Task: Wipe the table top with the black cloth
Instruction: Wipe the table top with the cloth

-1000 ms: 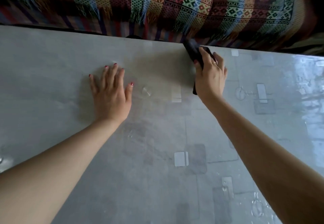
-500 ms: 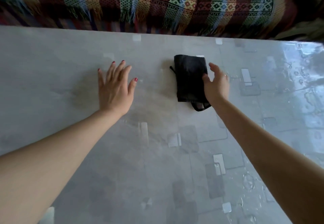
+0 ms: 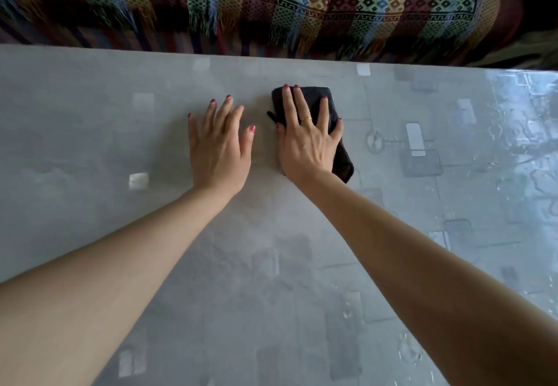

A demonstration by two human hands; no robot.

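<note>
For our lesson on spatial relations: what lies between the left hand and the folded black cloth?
Only a narrow strip of bare glossy grey table top separates the left hand from the folded black cloth, as the head view shows.

Black cloth (image 3: pixel 314 98). Table top (image 3: pixel 90 131): pale grey, rectangle motifs. Blanket (image 3: pixel 271 1) beyond far edge: multicoloured geometric stripes. Fingernails: red.

Both arms outstretched; left hand (image 3: pixel 218 150) flat just left of right hand (image 3: pixel 306 140), fingers straight, spread.
</note>
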